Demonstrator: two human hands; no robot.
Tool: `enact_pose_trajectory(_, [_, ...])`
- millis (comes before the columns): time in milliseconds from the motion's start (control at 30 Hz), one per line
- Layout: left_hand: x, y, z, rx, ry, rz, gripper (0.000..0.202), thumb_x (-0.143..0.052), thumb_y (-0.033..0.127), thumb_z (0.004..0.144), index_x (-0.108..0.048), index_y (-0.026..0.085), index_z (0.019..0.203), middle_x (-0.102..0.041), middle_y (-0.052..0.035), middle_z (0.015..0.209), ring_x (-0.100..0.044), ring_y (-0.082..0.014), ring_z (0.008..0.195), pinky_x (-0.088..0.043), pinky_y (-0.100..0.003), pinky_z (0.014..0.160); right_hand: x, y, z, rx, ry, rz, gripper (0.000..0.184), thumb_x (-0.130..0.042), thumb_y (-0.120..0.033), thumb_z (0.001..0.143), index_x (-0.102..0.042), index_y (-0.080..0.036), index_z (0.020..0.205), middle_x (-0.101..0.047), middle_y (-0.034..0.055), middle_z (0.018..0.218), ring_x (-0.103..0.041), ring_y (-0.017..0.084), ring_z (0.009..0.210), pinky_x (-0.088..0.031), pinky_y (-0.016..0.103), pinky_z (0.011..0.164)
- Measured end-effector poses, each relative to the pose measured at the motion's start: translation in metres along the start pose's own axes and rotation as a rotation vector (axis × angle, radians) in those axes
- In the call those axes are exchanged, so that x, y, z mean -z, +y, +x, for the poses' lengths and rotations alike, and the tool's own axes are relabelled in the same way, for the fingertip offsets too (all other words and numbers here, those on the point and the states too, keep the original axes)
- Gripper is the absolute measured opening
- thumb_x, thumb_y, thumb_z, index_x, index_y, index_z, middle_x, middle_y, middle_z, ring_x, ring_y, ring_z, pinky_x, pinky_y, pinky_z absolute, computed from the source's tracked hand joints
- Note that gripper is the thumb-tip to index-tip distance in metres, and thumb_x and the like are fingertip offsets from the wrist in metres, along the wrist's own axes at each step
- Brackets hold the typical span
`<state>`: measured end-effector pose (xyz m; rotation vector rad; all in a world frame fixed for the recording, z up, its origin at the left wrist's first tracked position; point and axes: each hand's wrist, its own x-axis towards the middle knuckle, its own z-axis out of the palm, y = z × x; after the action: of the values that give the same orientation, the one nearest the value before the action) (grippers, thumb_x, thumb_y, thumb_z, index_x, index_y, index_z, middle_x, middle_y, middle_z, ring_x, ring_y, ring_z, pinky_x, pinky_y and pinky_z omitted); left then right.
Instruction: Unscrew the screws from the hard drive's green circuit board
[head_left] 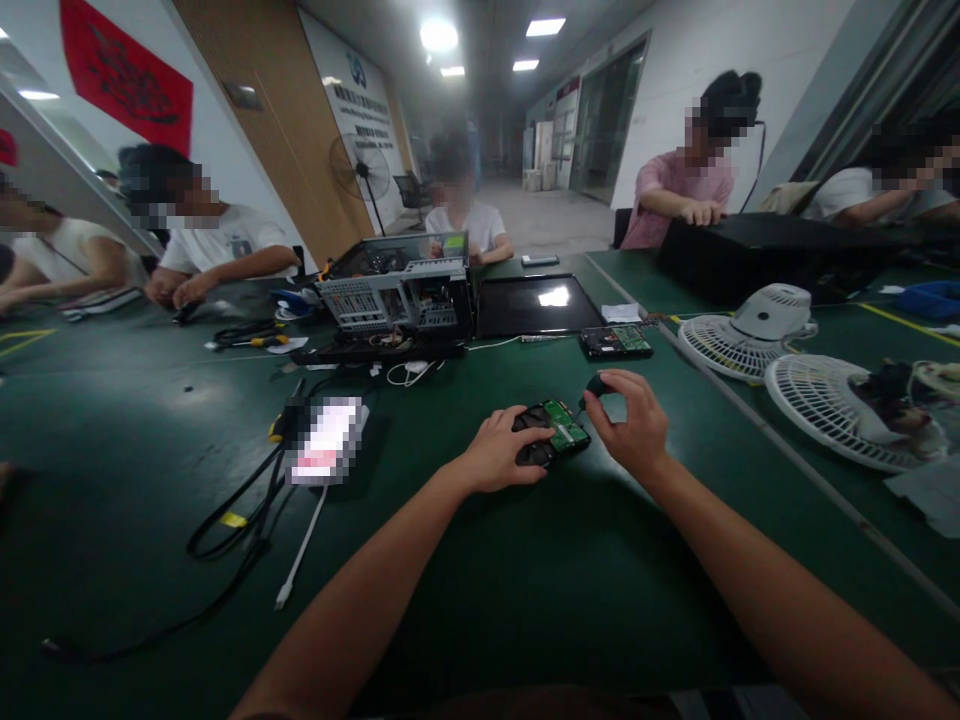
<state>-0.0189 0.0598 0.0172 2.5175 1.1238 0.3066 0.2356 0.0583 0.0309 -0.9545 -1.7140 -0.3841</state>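
Note:
A hard drive (pixel 566 428) lies on the green table with its green circuit board facing up. My left hand (pixel 501 450) grips it from the left, its fingers reaching over the dark casing and the thumb at the near edge. Pinched between the fingertips of my right hand (pixel 631 420) is a small screwdriver (pixel 595 388) with a dark handle. Its thin shaft points down at the right edge of the circuit board; whether the tip sits in a screw is too small to tell. Behind my hands rests a second hard drive (pixel 616 342), also board side up.
An opened computer case (pixel 397 300) and a flat black panel (pixel 536 305) stand beyond. Left are a lit phone (pixel 328 440), a white cable (pixel 304 545) and a black cable (pixel 225 500). White fan parts (pixel 739 335) lie right. Several people sit around the table.

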Motion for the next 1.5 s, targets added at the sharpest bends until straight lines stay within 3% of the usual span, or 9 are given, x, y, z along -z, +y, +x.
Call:
enact_pose_trajectory(567, [-0.002,-0.001,0.001,0.004,0.005,0.002,0.069,-0.077,0.058,0.08,-0.052,0.047,0.144,-0.025,-0.0026,0.16,-0.034,-0.0396,0.139,-0.031,-0.059,0.115,0.002,0.003,0.0,0.012,-0.043,-0.048,0.05,-0.07,-0.02,0.085,-0.055,-0.028,0.132,-0.056,0.0083,0.108,-0.06,0.025,0.098,-0.059,0.044,0.083])
enact_pose_trajectory(900, [-0.001,-0.001,0.0,0.003,-0.016,0.009,0.069,-0.076,0.059,0.081,-0.051,0.047,0.145,-0.023,-0.0032,0.16,-0.034,-0.0394,0.139,-0.031,-0.059,0.115,0.005,-0.003,0.007,-0.026,0.056,-0.094,0.037,-0.078,-0.023,0.081,-0.058,-0.024,0.113,-0.054,0.0059,0.096,-0.058,0.024,0.09,-0.057,0.043,0.075])
enact_pose_trajectory(1100, [-0.002,-0.002,0.001,-0.006,-0.005,0.021,0.07,-0.076,0.059,0.081,-0.051,0.047,0.145,-0.025,-0.0043,0.159,-0.035,-0.0398,0.138,-0.032,-0.058,0.114,0.001,0.001,-0.001,-0.085,-0.026,0.1,0.043,-0.067,-0.018,0.087,-0.053,-0.024,0.127,-0.057,0.0117,0.12,-0.063,0.025,0.106,-0.061,0.043,0.08])
enact_pose_trajectory(1233, [-0.003,-0.001,0.001,0.004,-0.009,0.031,0.069,-0.076,0.058,0.082,-0.051,0.047,0.145,-0.025,-0.003,0.159,-0.035,-0.0389,0.138,-0.032,-0.058,0.115,-0.002,0.004,-0.008,-0.157,-0.098,0.191,0.052,-0.06,-0.016,0.09,-0.046,-0.025,0.139,-0.056,0.0131,0.133,-0.069,0.023,0.104,-0.062,0.043,0.086])
enact_pose_trajectory(1500, [0.0,0.001,0.0,0.005,-0.012,0.027,0.069,-0.075,0.059,0.082,-0.05,0.047,0.145,-0.025,-0.0026,0.16,-0.035,-0.0398,0.138,-0.032,-0.058,0.115,-0.002,0.0,-0.005,-0.188,-0.042,0.062,0.049,-0.071,-0.025,0.087,-0.053,-0.026,0.133,-0.059,0.0089,0.117,-0.066,0.022,0.096,-0.063,0.04,0.08])
